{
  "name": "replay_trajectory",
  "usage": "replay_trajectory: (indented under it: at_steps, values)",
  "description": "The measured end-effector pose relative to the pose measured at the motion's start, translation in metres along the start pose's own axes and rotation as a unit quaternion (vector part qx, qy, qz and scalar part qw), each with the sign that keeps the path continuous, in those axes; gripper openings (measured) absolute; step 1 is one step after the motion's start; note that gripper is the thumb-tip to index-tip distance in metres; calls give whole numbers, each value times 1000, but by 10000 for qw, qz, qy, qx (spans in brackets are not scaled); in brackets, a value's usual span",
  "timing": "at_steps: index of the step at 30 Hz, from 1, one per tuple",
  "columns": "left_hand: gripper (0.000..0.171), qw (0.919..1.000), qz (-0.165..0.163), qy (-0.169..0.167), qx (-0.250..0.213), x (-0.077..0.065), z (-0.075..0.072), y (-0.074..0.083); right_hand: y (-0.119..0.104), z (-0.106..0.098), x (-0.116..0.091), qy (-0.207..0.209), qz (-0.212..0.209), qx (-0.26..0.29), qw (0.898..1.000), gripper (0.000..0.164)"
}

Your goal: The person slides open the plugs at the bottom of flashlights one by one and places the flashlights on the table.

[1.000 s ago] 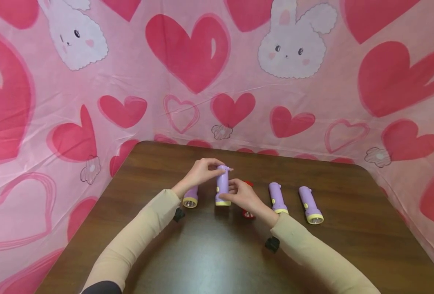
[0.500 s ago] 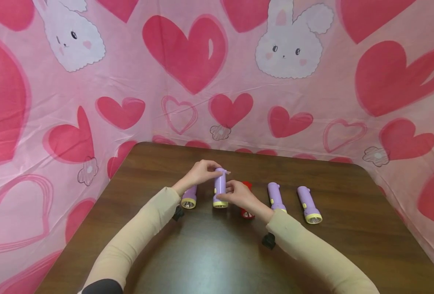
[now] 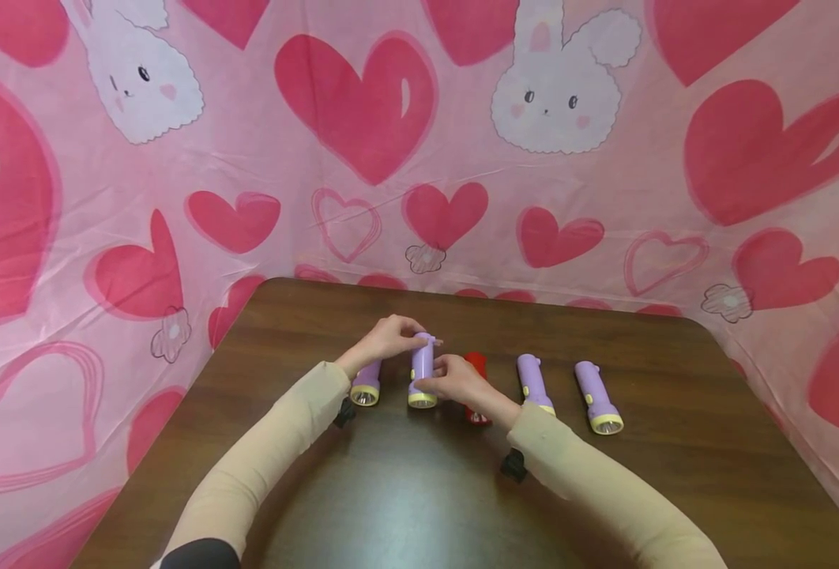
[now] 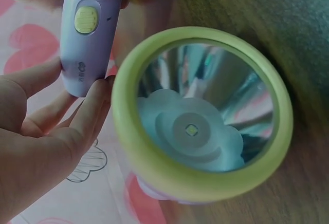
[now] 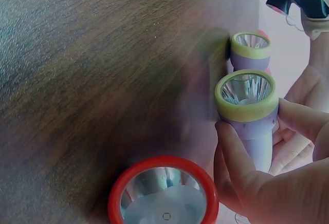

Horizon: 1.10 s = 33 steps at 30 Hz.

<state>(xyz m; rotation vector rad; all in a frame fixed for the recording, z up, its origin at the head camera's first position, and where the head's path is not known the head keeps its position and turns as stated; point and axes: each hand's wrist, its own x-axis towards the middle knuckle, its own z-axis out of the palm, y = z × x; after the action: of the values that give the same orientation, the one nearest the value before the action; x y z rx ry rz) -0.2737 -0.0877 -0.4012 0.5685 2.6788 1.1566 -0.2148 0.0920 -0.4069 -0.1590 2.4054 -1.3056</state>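
In the head view, a purple flashlight [image 3: 423, 365] with a yellow rim lies between both hands, lens facing the person. My left hand [image 3: 389, 338] pinches its tail end, beside a small loop. The right hand [image 3: 457, 380] holds the head end; in the right wrist view its thumb and fingers sit on either side, just behind the yellow rim [image 5: 247, 108]. The left wrist view shows the yellow switch [image 4: 86, 19] on the barrel. Left of it lies another purple flashlight [image 3: 366, 387]. A red flashlight [image 3: 475, 363] lies on the right, partly hidden by the right hand.
Two more purple flashlights, one nearer [image 3: 532, 379] and one farther right [image 3: 596, 395], lie with lenses toward the person on the brown wooden table [image 3: 405, 490]. A pink heart-and-rabbit cloth [image 3: 363, 103] hangs behind and at the sides.
Both hands have moved the held flashlight slightly left and toward the person, and more of its lens now shows. More of the red flashlight is uncovered. The other flashlights stay in place.
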Motion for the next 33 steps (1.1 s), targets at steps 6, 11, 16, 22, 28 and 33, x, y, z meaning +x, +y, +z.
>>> replay_trajectory:
  at_steps: [6,11,16,22,28,33]
  values:
    - [28,9999,-43,3,131,2,3,-4,0,3,2,8,107,-63,9999,53]
    - [28,9998,-90,-62,164,4,4,-6,-1,4,4,30,173,-161,9997,50]
    - [29,9997,-89,-97,223,7,6,-11,0,6,6,12,204,-263,9994,47]
    - [29,9994,-35,-111,324,8,8,-11,0,7,9,-18,251,-246,9994,44]
    - [30,9987,-196,-147,455,9,9,-12,1,7,11,-132,313,-112,9994,44]
    - [30,9985,-220,-127,491,9,12,-13,2,8,13,-222,361,-87,9991,41]
